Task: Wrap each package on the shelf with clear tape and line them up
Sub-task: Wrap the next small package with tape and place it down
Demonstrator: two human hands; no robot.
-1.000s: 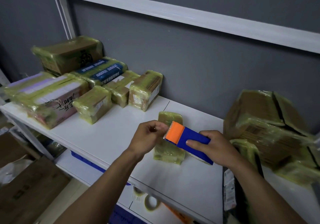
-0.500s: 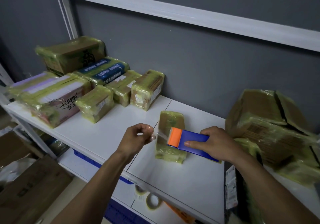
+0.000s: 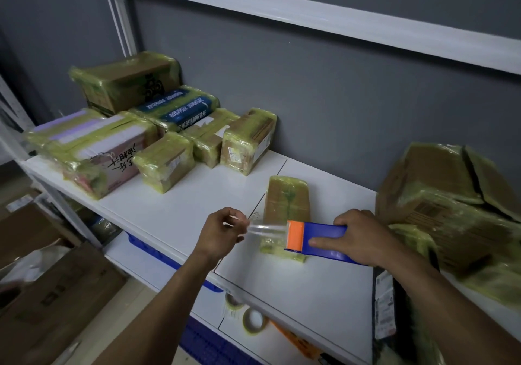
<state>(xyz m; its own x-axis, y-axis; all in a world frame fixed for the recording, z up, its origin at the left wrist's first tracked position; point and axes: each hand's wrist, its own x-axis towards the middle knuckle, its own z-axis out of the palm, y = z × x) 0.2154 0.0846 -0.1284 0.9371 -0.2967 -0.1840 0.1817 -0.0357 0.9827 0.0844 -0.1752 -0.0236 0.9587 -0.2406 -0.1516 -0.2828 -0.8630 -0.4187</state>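
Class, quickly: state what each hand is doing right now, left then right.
Left hand: pinching the free end of the clear tape.
Right hand: gripping the blue tape dispenser.

The shelf (image 3: 174, 212) is a smooth white board with a soft sheen; its frame (image 3: 118, 12) looks like white painted metal. The wall (image 3: 338, 96) behind is matt grey. The tape (image 3: 266, 228) is a clear, glossy film that catches the light. The dispenser (image 3: 324, 230) is smooth blue plastic with an orange plastic cap (image 3: 295, 236). The package (image 3: 287, 198) under it is brown cardboard beneath a shiny, yellowish film. The packages (image 3: 166, 161) at left have the same wrinkled, glossy wrap over cardboard and printed paper. The box (image 3: 439, 189) at right is matt brown cardboard, its film crumpled. The cartons (image 3: 56, 294) on the floor are plain matt cardboard. The rolls (image 3: 253, 319) below are glossy, yellowish tape.
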